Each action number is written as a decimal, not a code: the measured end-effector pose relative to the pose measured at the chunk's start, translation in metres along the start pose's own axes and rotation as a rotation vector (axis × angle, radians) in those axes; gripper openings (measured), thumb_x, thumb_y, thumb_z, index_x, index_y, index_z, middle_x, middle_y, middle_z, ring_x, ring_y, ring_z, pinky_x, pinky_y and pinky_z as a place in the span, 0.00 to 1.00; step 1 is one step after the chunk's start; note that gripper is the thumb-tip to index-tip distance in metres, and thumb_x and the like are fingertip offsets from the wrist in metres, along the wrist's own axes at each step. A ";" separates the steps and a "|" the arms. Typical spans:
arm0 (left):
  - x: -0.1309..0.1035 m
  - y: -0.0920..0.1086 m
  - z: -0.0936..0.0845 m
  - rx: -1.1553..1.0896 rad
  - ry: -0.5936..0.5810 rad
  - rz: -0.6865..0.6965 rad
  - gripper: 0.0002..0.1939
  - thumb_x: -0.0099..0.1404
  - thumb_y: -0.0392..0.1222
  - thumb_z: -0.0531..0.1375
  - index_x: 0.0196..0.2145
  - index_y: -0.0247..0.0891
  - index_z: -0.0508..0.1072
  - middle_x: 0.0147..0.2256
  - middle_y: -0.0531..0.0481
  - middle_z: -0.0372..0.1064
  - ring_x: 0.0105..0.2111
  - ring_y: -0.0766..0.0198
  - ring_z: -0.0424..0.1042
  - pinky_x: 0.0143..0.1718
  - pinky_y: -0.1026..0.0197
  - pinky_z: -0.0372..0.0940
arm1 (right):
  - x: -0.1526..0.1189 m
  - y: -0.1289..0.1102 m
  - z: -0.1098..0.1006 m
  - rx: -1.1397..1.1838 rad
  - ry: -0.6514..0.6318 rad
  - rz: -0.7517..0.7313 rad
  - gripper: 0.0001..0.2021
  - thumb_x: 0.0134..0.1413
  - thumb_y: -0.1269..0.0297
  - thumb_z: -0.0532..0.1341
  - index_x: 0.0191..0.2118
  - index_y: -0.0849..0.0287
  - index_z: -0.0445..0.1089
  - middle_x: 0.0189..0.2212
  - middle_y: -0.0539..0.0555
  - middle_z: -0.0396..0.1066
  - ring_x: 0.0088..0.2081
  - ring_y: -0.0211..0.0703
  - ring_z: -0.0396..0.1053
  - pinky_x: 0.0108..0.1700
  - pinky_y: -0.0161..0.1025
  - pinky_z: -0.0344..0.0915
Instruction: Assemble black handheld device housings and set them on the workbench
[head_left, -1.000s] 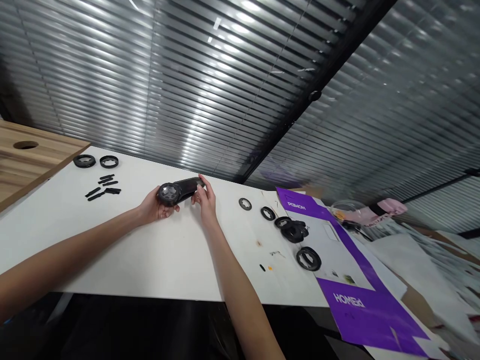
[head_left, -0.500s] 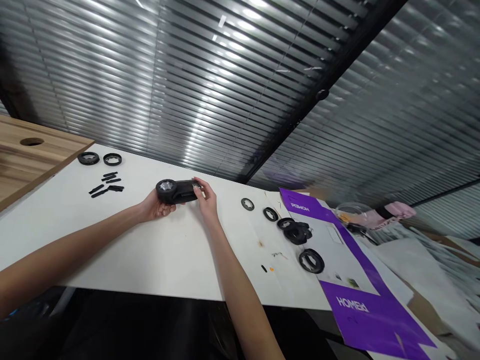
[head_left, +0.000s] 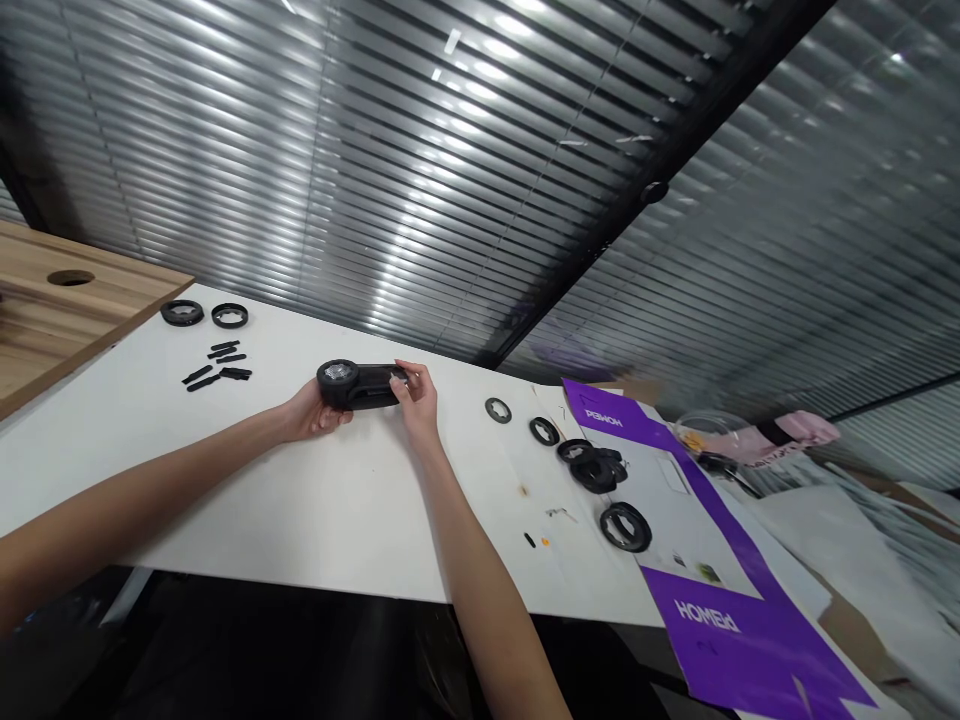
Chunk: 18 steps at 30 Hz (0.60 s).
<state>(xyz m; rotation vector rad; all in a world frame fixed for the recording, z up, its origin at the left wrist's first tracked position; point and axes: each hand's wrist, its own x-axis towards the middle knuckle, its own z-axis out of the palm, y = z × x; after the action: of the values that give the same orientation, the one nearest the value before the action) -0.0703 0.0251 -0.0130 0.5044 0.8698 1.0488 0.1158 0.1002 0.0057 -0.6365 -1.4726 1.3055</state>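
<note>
A long black device [head_left: 367,387] with a round, silvery-centred end is held above the white table. My left hand [head_left: 307,411] grips its round left end from below, fingers curled under it. At the other end, my right hand [head_left: 418,397] has its thumb and fingers closed around the device near a second shiny spot. Left of the hands lie several thin black strips [head_left: 200,380] and two black rings, one of them [head_left: 229,316] nearer the strips. To the right rest a flat ring [head_left: 498,410], another black ring [head_left: 544,431] and a thicker one [head_left: 625,527].
A wooden board [head_left: 90,300] with an oval hole borders the table [head_left: 315,520] at left. Purple-and-white cardboard [head_left: 705,610] lies at right, black parts [head_left: 598,468] on its edge. Beyond are clear plastic and a pink item [head_left: 802,429]. Metallic blinds stand behind.
The view has shifted slightly, so everything appears a little further right. Both hands keep their hold on the black device, with almost no change in grip.
</note>
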 end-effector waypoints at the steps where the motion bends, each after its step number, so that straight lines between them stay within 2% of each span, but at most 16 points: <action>1: 0.001 0.000 -0.002 -0.005 -0.031 -0.005 0.20 0.69 0.51 0.53 0.34 0.31 0.75 0.18 0.46 0.67 0.10 0.71 0.52 0.07 0.71 0.46 | 0.000 0.000 0.000 0.003 -0.004 0.010 0.20 0.44 0.50 0.75 0.41 0.53 0.74 0.39 0.53 0.78 0.41 0.45 0.74 0.45 0.41 0.70; 5: -0.001 0.001 -0.008 -0.014 -0.144 -0.063 0.18 0.70 0.48 0.53 0.34 0.31 0.74 0.21 0.44 0.69 0.10 0.73 0.50 0.07 0.71 0.48 | -0.001 0.004 -0.003 -0.018 -0.037 0.088 0.25 0.41 0.43 0.75 0.38 0.52 0.67 0.32 0.49 0.75 0.35 0.42 0.71 0.41 0.40 0.68; 8: -0.003 0.004 -0.006 -0.023 -0.168 -0.097 0.22 0.74 0.50 0.49 0.37 0.29 0.75 0.24 0.39 0.72 0.11 0.71 0.54 0.07 0.70 0.50 | -0.001 0.006 -0.005 -0.061 -0.055 0.132 0.27 0.40 0.40 0.74 0.37 0.51 0.64 0.27 0.46 0.72 0.32 0.41 0.69 0.37 0.39 0.66; 10: -0.005 0.004 -0.003 -0.054 -0.193 -0.091 0.27 0.75 0.56 0.48 0.44 0.29 0.76 0.27 0.35 0.75 0.13 0.67 0.60 0.07 0.69 0.50 | -0.002 0.008 -0.006 -0.086 -0.059 0.150 0.27 0.41 0.40 0.74 0.37 0.51 0.64 0.26 0.46 0.70 0.31 0.42 0.68 0.36 0.39 0.65; 13: -0.006 0.004 -0.001 -0.110 -0.194 -0.028 0.40 0.73 0.70 0.45 0.53 0.30 0.74 0.33 0.32 0.77 0.18 0.62 0.68 0.08 0.68 0.53 | -0.001 0.012 -0.005 -0.105 -0.006 0.171 0.25 0.44 0.40 0.73 0.38 0.51 0.67 0.24 0.45 0.68 0.32 0.43 0.68 0.36 0.39 0.64; 15: -0.007 0.003 -0.001 -0.138 -0.166 0.001 0.49 0.67 0.79 0.43 0.54 0.30 0.74 0.35 0.31 0.77 0.21 0.60 0.71 0.09 0.68 0.54 | 0.000 0.015 -0.003 -0.103 0.032 0.193 0.24 0.46 0.40 0.72 0.41 0.52 0.71 0.25 0.46 0.69 0.32 0.43 0.68 0.37 0.39 0.64; 18: -0.008 0.003 -0.002 -0.150 -0.146 0.005 0.55 0.61 0.85 0.41 0.53 0.29 0.75 0.34 0.31 0.77 0.23 0.59 0.71 0.09 0.67 0.54 | 0.002 0.018 0.000 -0.074 0.020 0.202 0.25 0.48 0.40 0.70 0.43 0.54 0.77 0.31 0.51 0.75 0.37 0.45 0.71 0.42 0.41 0.66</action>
<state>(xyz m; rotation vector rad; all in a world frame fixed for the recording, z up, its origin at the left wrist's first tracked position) -0.0753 0.0187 -0.0088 0.4504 0.6559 1.0593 0.1110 0.1063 -0.0102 -0.8626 -1.4753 1.3990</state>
